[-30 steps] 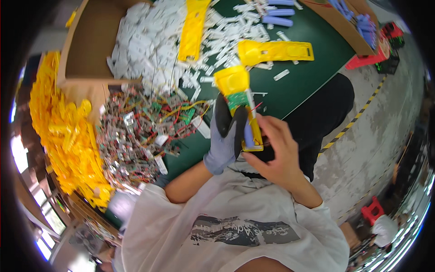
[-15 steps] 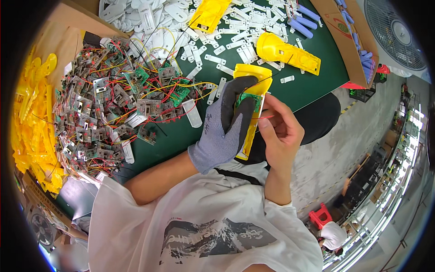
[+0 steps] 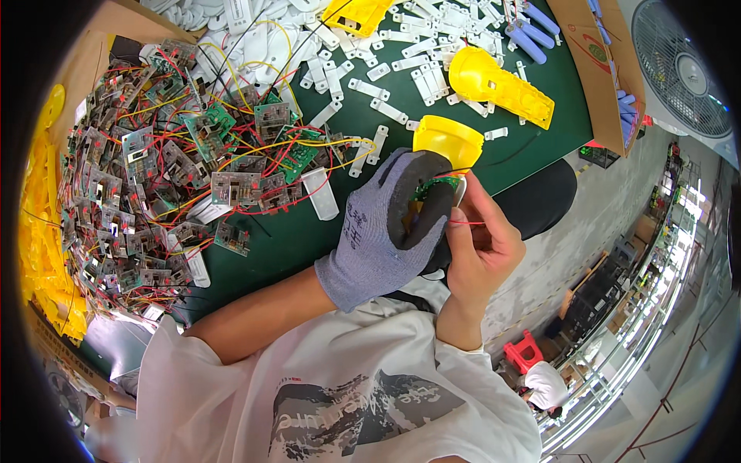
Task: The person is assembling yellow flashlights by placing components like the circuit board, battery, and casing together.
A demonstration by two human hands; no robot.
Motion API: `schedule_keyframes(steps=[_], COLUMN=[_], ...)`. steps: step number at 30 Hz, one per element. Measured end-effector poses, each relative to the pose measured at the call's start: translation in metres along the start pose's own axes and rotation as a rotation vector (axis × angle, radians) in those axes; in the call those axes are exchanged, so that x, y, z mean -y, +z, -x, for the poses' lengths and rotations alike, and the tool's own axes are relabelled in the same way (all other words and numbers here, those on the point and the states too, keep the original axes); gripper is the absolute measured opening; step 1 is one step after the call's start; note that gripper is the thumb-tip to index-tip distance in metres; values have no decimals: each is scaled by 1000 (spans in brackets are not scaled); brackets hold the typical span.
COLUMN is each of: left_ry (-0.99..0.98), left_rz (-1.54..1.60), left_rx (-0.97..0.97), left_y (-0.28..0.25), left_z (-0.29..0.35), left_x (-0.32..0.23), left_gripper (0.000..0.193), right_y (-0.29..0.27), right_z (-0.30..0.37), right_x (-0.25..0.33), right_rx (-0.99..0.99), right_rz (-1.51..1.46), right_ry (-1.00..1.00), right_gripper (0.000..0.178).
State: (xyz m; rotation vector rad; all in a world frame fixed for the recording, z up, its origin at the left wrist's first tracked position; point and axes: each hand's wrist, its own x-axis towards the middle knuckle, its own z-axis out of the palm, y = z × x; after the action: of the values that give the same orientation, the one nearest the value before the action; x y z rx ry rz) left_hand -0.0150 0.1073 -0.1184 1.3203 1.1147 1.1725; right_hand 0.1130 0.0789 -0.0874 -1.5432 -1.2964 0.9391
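Observation:
My left hand [image 3: 390, 220], in a grey glove with black-coated fingers, is closed around a yellow plastic flashlight shell [image 3: 449, 139]. Its thumb and fingers press on a small green circuit board [image 3: 440, 182] inside the shell. A white strip [image 3: 461, 191] shows along the shell's right side. There my bare right hand [image 3: 488, 251] is closed with thumb and fingertips together, and a thin red wire [image 3: 469, 224] runs between them. The gloved fingers hide the lower part of the shell. A black wire sticks out to the right above the board.
A heap of wired circuit boards [image 3: 162, 177] covers the left of the green table [image 3: 255, 282]. Small white strips [image 3: 386, 109] and another yellow shell [image 3: 502, 86] lie beyond my hands. A cardboard box [image 3: 598, 73] with purple cylinders [image 3: 532, 38] beside it stands at far right, near a fan [image 3: 683, 65].
Both hands have shifted slightly right and down with the yellow shell, which is now tilted so its wide end shows more. My head view has turned a little.

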Motion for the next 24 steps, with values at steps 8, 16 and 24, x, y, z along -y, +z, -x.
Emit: schedule_keyframes(steps=[8,16,24], left_ry=[-25,91,134], left_rz=[-27,-88,-128], left_rx=[25,-35,-3], left_y=[1,4,-3], left_z=[5,8,11], left_x=[5,6,12], left_gripper=[32,33,35], right_y=[4,2,6], right_z=[3,3,3], right_x=[0,7,13], right_rx=[-11,25,81], right_rz=[110,206,426], right_ry=[-67,-50,-198], right_gripper=[38,34,34])
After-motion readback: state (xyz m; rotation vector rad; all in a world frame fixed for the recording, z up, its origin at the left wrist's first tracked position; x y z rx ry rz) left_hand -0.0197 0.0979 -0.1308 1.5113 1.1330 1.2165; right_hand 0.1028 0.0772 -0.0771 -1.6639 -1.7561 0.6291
